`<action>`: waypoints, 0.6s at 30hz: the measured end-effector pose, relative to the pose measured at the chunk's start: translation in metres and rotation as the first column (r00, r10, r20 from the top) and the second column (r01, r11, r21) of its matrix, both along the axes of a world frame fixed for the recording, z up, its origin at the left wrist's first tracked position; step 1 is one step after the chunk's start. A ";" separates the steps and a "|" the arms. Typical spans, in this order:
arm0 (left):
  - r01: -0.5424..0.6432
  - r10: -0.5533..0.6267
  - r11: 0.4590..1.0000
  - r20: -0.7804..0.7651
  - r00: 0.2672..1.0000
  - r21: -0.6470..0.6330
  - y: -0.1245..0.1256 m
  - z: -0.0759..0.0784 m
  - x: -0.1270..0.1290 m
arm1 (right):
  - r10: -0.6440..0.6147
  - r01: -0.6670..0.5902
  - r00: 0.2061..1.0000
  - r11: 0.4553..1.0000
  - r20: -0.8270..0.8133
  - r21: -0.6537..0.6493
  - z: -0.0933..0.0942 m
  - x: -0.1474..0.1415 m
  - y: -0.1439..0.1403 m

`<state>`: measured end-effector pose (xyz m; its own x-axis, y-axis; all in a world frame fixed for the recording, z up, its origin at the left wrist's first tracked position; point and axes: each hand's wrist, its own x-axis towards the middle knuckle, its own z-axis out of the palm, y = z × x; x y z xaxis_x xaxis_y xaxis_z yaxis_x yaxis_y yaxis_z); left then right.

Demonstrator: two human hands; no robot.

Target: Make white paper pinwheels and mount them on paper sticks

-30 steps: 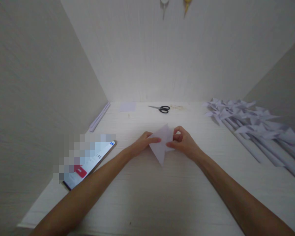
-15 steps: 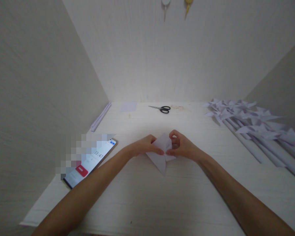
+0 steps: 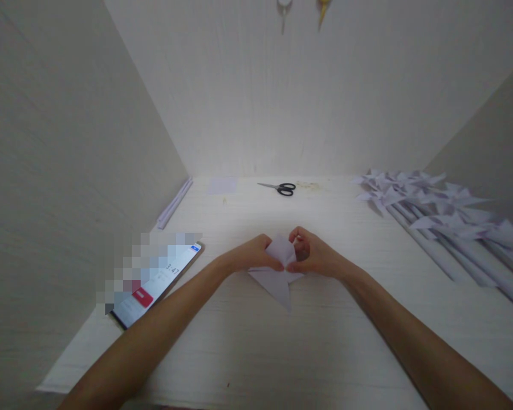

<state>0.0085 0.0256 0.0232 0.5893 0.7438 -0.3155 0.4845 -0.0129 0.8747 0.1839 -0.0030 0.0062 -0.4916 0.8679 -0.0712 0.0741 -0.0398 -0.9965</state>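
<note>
A white paper pinwheel head (image 3: 276, 285), partly folded with pointed flaps, is held just above the table in front of me. My left hand (image 3: 256, 254) grips it from the left, the thumb pressed on its middle and the other fingers hidden behind the paper. From the right, my right hand (image 3: 314, 254) pinches near the same middle spot with its thumb, the index finger curled above. The two thumb tips almost meet at the centre. One long flap points down towards me.
Several finished paper pinwheels (image 3: 444, 225) on rolled sticks lie at the right. Black-handled scissors (image 3: 282, 188) and a small paper square (image 3: 222, 185) lie at the back. Rolled paper sticks (image 3: 174, 204) rest along the left wall, near a phone (image 3: 158, 285) showing a timer.
Both hands stay on the paper, with the right fingers shifted slightly left. The lower flap has turned a little to the right. The camera view has moved slightly.
</note>
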 end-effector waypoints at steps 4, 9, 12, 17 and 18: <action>-0.145 0.157 0.979 0.077 0.985 -0.143 0.000 -0.002 0.003 | -0.164 0.150 0.986 0.961 0.043 0.233 0.000 -0.002 0.002; -0.386 0.514 0.839 0.327 0.793 -0.383 0.001 -0.002 0.009 | -0.609 0.468 0.789 0.510 -0.081 0.722 0.003 -0.004 -0.007; -0.411 0.633 0.766 0.465 0.620 -0.494 -0.001 0.000 0.012 | -0.593 0.181 0.802 0.350 0.068 0.919 0.005 -0.009 -0.019; -0.364 0.664 0.741 0.532 0.526 -0.565 -0.008 0.001 0.017 | -0.520 -0.312 0.765 0.218 0.381 0.925 0.006 -0.023 -0.028; -0.365 0.661 0.745 0.543 0.519 -0.559 -0.010 0.000 0.018 | -0.536 -0.317 0.755 0.207 0.378 0.926 0.006 -0.024 -0.028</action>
